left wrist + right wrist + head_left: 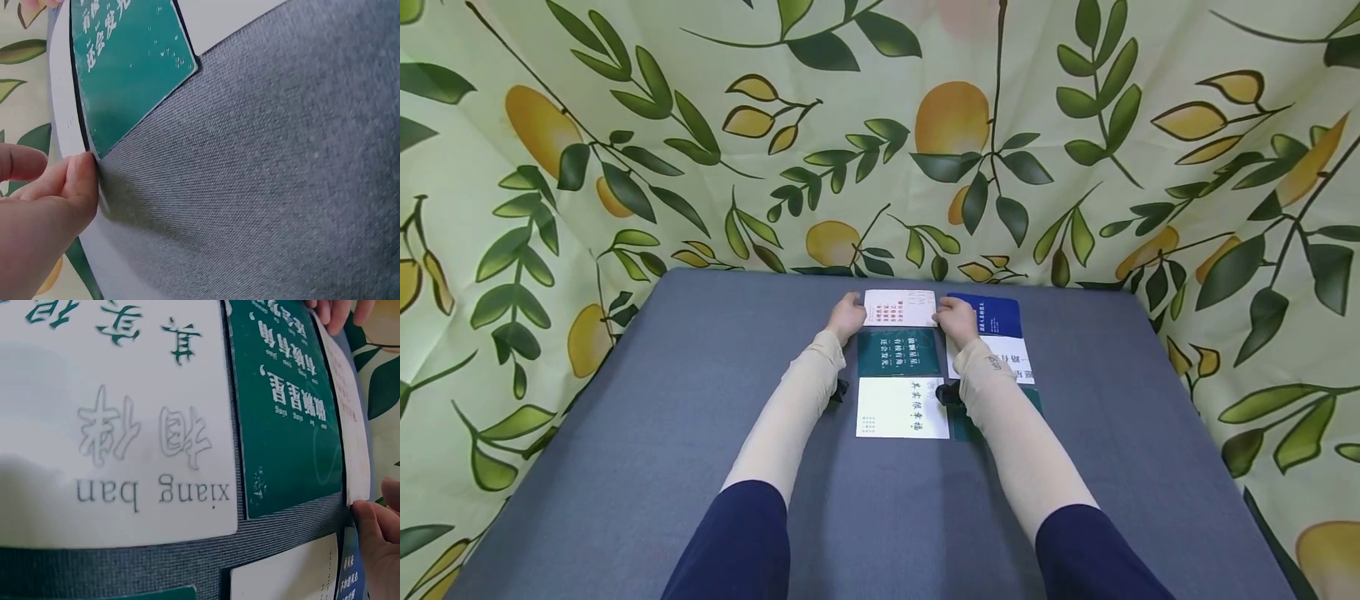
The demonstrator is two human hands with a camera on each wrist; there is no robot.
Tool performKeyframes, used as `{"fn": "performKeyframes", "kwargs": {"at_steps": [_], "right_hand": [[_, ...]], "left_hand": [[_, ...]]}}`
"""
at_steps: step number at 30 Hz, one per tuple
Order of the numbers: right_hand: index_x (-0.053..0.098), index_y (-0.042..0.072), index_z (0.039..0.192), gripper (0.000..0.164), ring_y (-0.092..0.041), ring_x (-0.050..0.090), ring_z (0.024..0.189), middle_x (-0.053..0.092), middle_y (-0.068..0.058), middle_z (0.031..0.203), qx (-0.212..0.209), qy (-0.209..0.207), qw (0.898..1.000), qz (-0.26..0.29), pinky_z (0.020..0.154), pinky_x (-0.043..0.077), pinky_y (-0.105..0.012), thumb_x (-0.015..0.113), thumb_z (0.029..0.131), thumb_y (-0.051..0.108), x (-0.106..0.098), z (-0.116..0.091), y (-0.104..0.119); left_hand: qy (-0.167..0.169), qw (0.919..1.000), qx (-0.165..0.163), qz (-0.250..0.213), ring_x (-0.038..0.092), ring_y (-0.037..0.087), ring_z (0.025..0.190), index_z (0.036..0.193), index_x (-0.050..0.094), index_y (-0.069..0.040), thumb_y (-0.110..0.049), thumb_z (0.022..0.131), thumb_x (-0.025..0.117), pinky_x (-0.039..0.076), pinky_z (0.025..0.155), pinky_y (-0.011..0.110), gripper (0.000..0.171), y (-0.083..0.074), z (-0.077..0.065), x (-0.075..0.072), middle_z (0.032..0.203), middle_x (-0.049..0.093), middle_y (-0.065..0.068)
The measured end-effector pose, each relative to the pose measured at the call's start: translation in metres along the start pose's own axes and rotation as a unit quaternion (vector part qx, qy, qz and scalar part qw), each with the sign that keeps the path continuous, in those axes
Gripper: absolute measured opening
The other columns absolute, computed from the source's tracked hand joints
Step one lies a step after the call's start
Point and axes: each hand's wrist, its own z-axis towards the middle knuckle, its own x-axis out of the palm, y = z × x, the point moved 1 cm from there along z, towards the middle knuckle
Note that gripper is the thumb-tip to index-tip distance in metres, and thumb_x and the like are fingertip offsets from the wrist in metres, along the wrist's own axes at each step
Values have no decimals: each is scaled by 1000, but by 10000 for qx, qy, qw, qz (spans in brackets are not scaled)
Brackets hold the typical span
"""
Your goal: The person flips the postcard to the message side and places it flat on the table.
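Observation:
At the far end of two columns of cards lies a white card with red writing [898,308]. My left hand [847,317] pinches its left edge, thumb and fingertips at the corner in the left wrist view. My right hand [957,322] holds the opposite edge, its thumb at the near corner in the right wrist view. Just nearer is a green card with white characters [887,352], then a white card with green characters [887,408]. Beside the right hand lies a blue card [1000,315], partly covered by that hand.
The right column also has a white card [1015,354] and a dark green card [966,425], both partly hidden by the right arm. All lie on a grey-blue cloth-covered table [700,433]. A leaf-and-fruit patterned curtain [865,108] stands behind the table's far edge.

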Motion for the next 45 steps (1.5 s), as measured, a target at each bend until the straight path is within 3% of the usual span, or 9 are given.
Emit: {"fn": "performKeyframes", "kwargs": {"at_steps": [1, 5, 10, 16, 21, 26, 32, 40, 45], "right_hand": [[44, -1, 136, 48, -28, 40, 134, 48, -17, 139, 27, -14, 10000, 58, 109, 35, -38, 53, 89, 6, 0, -1, 0], [44, -2, 136, 47, -28, 36, 136, 44, -17, 142, 160, -50, 9991, 389, 110, 34, -38, 52, 90, 4, 2, 0, -4], [47, -5, 133, 46, -28, 45, 130, 50, -21, 135, 233, -163, 9952, 940, 107, 38, -35, 53, 88, 0, 5, 2, -7], [51, -5, 129, 41, -28, 53, 122, 57, -22, 127, 8, -428, 9896, 1373, 103, 42, -35, 54, 89, 0, 6, 2, 0], [53, -4, 127, 41, -27, 56, 118, 60, -22, 124, -49, -702, 9796, 1885, 101, 43, -34, 57, 86, -3, 5, 3, 5], [57, -3, 124, 41, -26, 59, 113, 62, -21, 120, -46, -944, 9733, 2090, 98, 46, -32, 61, 84, -4, 7, 4, 5], [59, 0, 123, 40, -22, 59, 108, 64, -19, 117, -59, -1150, 9710, 2093, 92, 47, -28, 62, 83, -2, 8, 2, 3], [63, 2, 118, 34, -16, 55, 97, 64, -16, 111, -171, -1259, 9719, 1981, 77, 44, -17, 60, 85, 1, 9, 0, 2], [64, 3, 115, 31, -13, 49, 91, 58, -5, 98, -360, -1239, 9698, 2068, 74, 40, -16, 58, 85, 1, 10, -2, 1]], "left_hand": [[-46, 9998, 79, -172, 49, 16, 115, 141, 36, -12, -13, 89, 39, 42, 97, 34, 53, 6, 4, 2, 140, 46, 9], [36, 9959, -303, -849, 43, 21, 126, 140, 38, -5, -9, 92, 42, 37, 106, 35, 48, -58, -77, -23, 144, 41, 11], [77, 9852, -874, -1474, 45, 25, 122, 141, 36, -4, -8, 95, 40, 39, 105, 38, 46, -82, -106, -32, 143, 39, 15], [-18, 9816, -813, -1726, 43, 26, 125, 143, 33, -3, -10, 96, 38, 40, 104, 36, 47, -85, -108, -35, 146, 36, 17], [-241, 9784, -625, -1954, 43, 26, 129, 143, 33, 0, -6, 94, 46, 35, 109, 36, 51, -87, -110, -39, 139, 46, 18], [-679, 9707, -582, -2229, 53, 23, 114, 136, 44, 0, -1, 89, 56, 43, 102, 33, 49, -86, -113, -40, 126, 57, 17], [-1042, 9669, -443, -2286, 55, 19, 99, 124, 59, -2, -1, 85, 62, 49, 92, 32, 38, -83, -114, -39, 114, 63, 15], [-1224, 9592, -347, -2524, 53, 15, 85, 109, 66, -1, 1, 83, 64, 50, 77, 26, 26, -81, -114, -36, 97, 61, 10], [-1325, 9511, -269, -2779, 52, 14, 81, 105, 65, 0, 1, 83, 63, 50, 73, 24, 21, -80, -112, -33, 90, 57, 7]]}}
